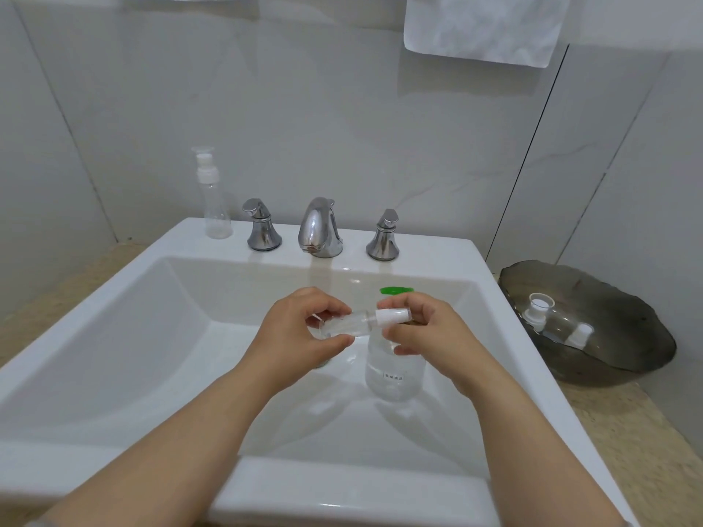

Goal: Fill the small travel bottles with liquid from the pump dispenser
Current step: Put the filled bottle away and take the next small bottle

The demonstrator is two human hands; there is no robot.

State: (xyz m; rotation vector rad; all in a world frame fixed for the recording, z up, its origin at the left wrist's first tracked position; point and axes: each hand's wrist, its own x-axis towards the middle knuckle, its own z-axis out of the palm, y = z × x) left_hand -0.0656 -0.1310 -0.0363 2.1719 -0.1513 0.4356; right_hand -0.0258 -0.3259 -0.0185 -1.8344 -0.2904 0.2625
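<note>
Below, I am watching the white sink (342, 488) holding a clear pump dispenser (393, 374) standing in its basin. Above it, the left hand (304, 329) is gripping a small travel bottle (344, 323) sideways, and the right hand (426, 329) is pinching its white cap (393, 315).

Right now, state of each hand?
Left hand: holds the small bottle by its body.
Right hand: pinches the white cap on that bottle.
</note>
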